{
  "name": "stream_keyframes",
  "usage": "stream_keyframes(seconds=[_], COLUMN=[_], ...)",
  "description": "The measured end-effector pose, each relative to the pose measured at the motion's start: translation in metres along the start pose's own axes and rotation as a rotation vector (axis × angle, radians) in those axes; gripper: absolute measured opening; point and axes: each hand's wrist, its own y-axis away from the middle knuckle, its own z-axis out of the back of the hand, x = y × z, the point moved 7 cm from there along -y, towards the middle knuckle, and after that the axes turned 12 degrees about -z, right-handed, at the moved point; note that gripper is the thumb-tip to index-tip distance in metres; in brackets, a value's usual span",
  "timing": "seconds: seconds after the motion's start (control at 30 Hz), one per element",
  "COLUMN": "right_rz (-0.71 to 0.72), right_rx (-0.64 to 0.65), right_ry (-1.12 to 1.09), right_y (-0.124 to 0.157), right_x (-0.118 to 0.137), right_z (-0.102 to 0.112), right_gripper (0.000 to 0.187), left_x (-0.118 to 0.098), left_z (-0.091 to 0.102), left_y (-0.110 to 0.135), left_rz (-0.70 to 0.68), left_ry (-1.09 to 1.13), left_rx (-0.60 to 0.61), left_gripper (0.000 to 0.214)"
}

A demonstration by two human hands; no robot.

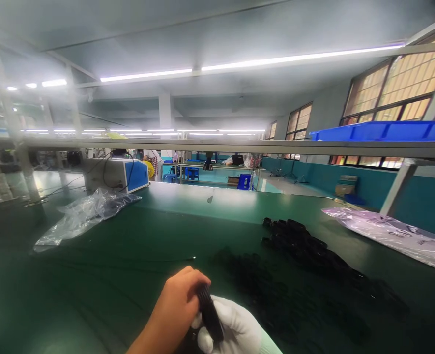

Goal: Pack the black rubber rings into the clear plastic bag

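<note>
At the bottom middle, my bare left hand (175, 309) and my white-gloved right hand (235, 329) are closed together on a short black ribbed part (209, 312). The left fingers wrap its upper end; the gloved fingers hold its lower end. To the right of my hands, several similar black ring-like parts (305, 250) lie in a long heap on the green table (129, 275).
A crumpled clear plastic bag (84, 214) lies at the left, a pinkish plastic bag (394, 233) at the right. A white and blue machine (123, 174) stands at the back left. A metal shelf rail (239, 146) with a blue bin (383, 130) crosses overhead. People work in the distance.
</note>
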Motion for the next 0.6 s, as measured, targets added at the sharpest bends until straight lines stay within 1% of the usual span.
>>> stream_keyframes(seconds=[0.07, 0.1, 0.13, 0.17, 0.2, 0.23, 0.27, 0.3, 0.33, 0.37, 0.43, 0.5, 0.53, 0.57, 0.6], right_rz=[0.063, 0.099, 0.136, 0.178, 0.230, 0.286, 0.331, 0.342, 0.305, 0.235, 0.079, 0.022, 0.030, 0.039, 0.044], right_rx=[-0.026, -0.069, -0.149, -0.264, -0.403, -0.531, -0.622, -0.664, -0.640, -0.556, -0.283, -0.013, 0.069, 0.096, 0.078], right_ry=[0.011, 0.064, 0.160, 0.295, 0.454, 0.614, 0.738, 0.792, 0.768, 0.685, 0.440, 0.253, 0.208, 0.192, 0.200], right_y=[-0.003, -0.005, -0.006, -0.007, -0.005, -0.002, 0.001, 0.003, 0.004, 0.002, 0.001, 0.004, 0.007, 0.008, 0.008], right_x=[0.000, -0.001, -0.001, 0.000, 0.003, 0.007, 0.010, 0.012, 0.012, 0.010, 0.003, 0.004, 0.006, 0.008, 0.008], right_z=[0.007, 0.012, 0.019, 0.026, 0.032, 0.034, 0.032, 0.030, 0.027, 0.024, 0.010, -0.009, -0.015, -0.017, -0.016], right_gripper=[0.029, 0.035, 0.041, 0.046, 0.050, 0.051, 0.053, 0.056, 0.058, 0.058, 0.056, 0.052, 0.051, 0.051, 0.053], left_x=[0.005, 0.007, 0.011, 0.014, 0.017, 0.019, 0.019, 0.017, 0.015, 0.012, 0.006, 0.002, 0.001, 0.000, -0.001], left_z=[0.001, 0.001, 0.000, 0.000, 0.001, 0.001, 0.001, 0.000, -0.003, -0.006, -0.011, -0.013, -0.012, -0.012, -0.012], left_y=[0.003, 0.006, 0.009, 0.013, 0.016, 0.019, 0.021, 0.021, 0.022, 0.021, 0.020, 0.021, 0.022, 0.024, 0.025], left_rz=[0.016, 0.053, 0.107, 0.166, 0.220, 0.265, 0.289, 0.286, 0.261, 0.214, 0.070, -0.055, -0.089, -0.112, -0.130], left_ry=[0.169, 0.246, 0.274, 0.231, 0.119, -0.039, -0.202, -0.330, -0.409, -0.443, -0.434, -0.412, -0.409, -0.407, -0.407], left_rx=[0.082, 0.127, 0.164, 0.181, 0.182, 0.174, 0.161, 0.148, 0.127, 0.102, 0.030, -0.055, -0.100, -0.142, -0.178], left_gripper=[0.035, 0.042, 0.048, 0.053, 0.054, 0.051, 0.047, 0.044, 0.042, 0.043, 0.044, 0.044, 0.043, 0.042, 0.042])
